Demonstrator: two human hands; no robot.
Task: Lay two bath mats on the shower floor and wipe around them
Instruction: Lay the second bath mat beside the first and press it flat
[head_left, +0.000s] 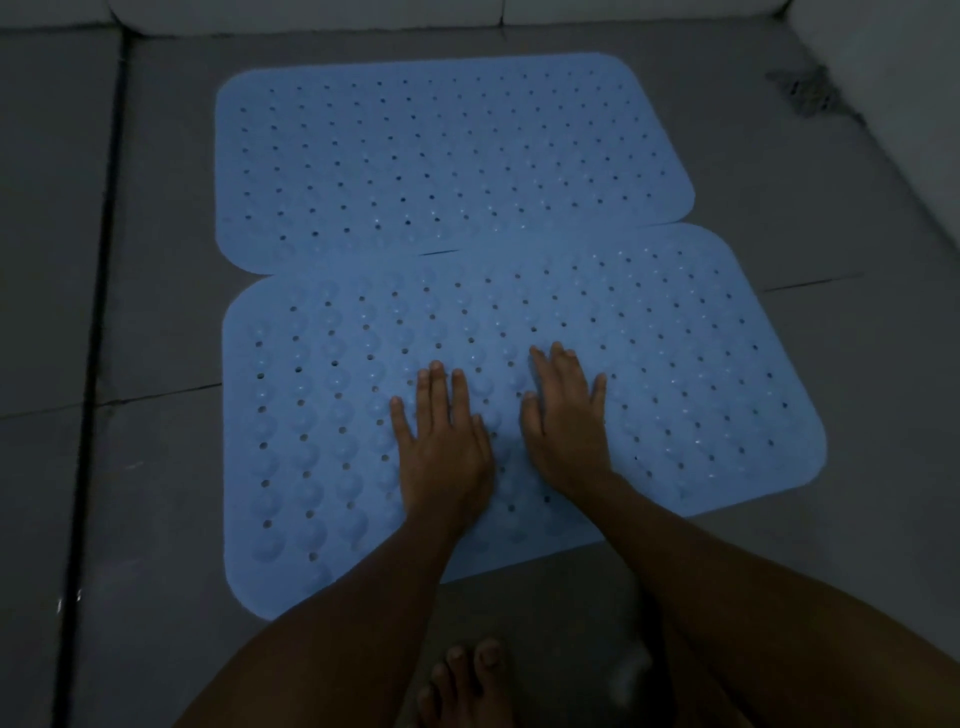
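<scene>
Pressing down on the near mat (519, 395), both hands lie flat with fingers straight and slightly spread, holding nothing. The left hand (441, 441) sits just left of the mat's middle; the right hand (566, 421) rests close beside it, the two hands apart by a narrow gap. The near mat is a pale blue rubbery sheet with rounded corners, rows of small round holes, and raised dome-shaped bumps most visible on its left half. It lies flat on the grey floor (166, 322), turned slightly askew. The far mat (447, 156) is of the same colour, shape and hole pattern; its near edge meets the near mat's far edge, and whether they overlap cannot be told. The floor consists of large matte grey tiles with dark joints. A dark patch (802, 93) marks the far right corner. A bare foot (462, 686) stands on the floor below the near mat.
</scene>
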